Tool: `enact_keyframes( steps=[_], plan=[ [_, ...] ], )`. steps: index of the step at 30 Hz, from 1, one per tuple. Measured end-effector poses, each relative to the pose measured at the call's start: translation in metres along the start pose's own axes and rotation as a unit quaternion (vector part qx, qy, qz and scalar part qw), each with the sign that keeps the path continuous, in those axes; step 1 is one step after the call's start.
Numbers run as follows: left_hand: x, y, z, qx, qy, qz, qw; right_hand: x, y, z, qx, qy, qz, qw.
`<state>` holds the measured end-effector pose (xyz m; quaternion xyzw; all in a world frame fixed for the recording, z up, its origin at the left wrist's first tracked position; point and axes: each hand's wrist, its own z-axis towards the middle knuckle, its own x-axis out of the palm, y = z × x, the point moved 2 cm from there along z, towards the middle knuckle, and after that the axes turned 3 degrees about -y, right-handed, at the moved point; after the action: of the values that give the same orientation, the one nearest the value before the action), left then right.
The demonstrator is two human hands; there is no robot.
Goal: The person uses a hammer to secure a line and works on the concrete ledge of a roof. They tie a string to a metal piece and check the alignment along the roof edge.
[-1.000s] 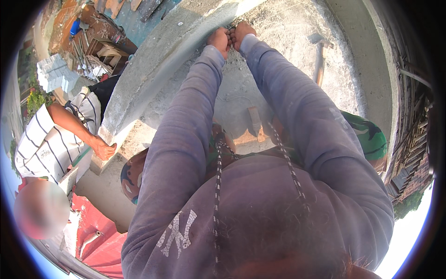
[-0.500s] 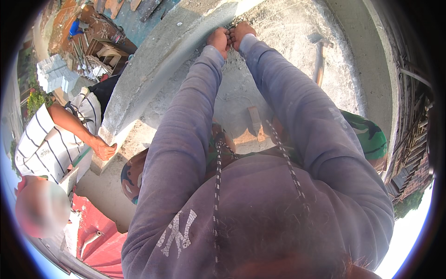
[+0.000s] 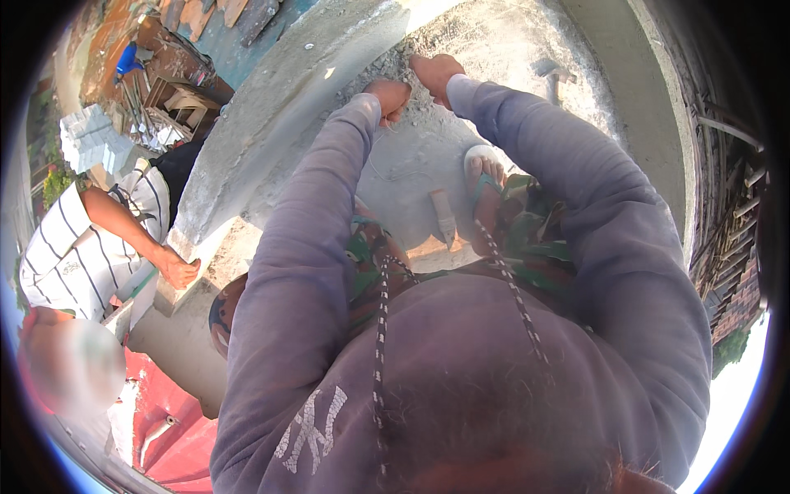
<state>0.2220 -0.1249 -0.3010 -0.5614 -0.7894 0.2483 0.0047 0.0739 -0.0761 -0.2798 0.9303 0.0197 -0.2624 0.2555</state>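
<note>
Both left hand (image 3: 390, 100) and right hand (image 3: 437, 76) curl; I cannot tell what they hold. A hammer (image 3: 551, 74) lies beyond the right sleeve (image 3: 572, 148) of the white-lettered sweatshirt (image 3: 453, 362).

The left arm (image 3: 300, 222) stretches forward and slants inward with its elbow only slightly bent; the left hand (image 3: 389, 95) turns toward the right at the wrist, its back facing up, its fingers curled under and partly hidden. The right arm (image 3: 576, 165) also reaches forward and inward, its elbow bent more and set outward; the right hand (image 3: 436, 76) is a little farther ahead, its back up and its fingers bent; the two hands are near each other but apart, both toward the far edge of the surface (image 3: 411, 198).
</note>
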Motion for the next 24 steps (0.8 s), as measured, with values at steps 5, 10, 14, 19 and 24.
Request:
enact_keyframes(
  steps=[5, 10, 14, 19, 24],
  plan=[
    [0.013, -0.016, 0.015, 0.110, -0.130, 0.323, 0.931, -0.125, -0.016, -0.043, -0.118, 0.190, -0.237, 0.945],
    [0.003, -0.023, -0.002, 0.212, -0.224, -0.037, 0.950, -0.182, -0.073, -0.072, -0.196, 0.140, -0.127, 0.962],
    [0.017, -0.033, 0.001, 0.227, -0.237, -0.086, 0.941, -0.158, -0.156, -0.083, -0.192, 0.002, -0.072, 0.979],
    [0.022, -0.028, 0.015, 0.190, -0.315, 0.056, 0.928, -0.123, -0.211, -0.059, -0.212, -0.025, -0.111, 0.971],
    [0.025, -0.040, 0.007, 0.177, -0.342, 0.166, 0.908, -0.109, -0.223, -0.059, -0.229, -0.017, -0.093, 0.969]
  ],
)
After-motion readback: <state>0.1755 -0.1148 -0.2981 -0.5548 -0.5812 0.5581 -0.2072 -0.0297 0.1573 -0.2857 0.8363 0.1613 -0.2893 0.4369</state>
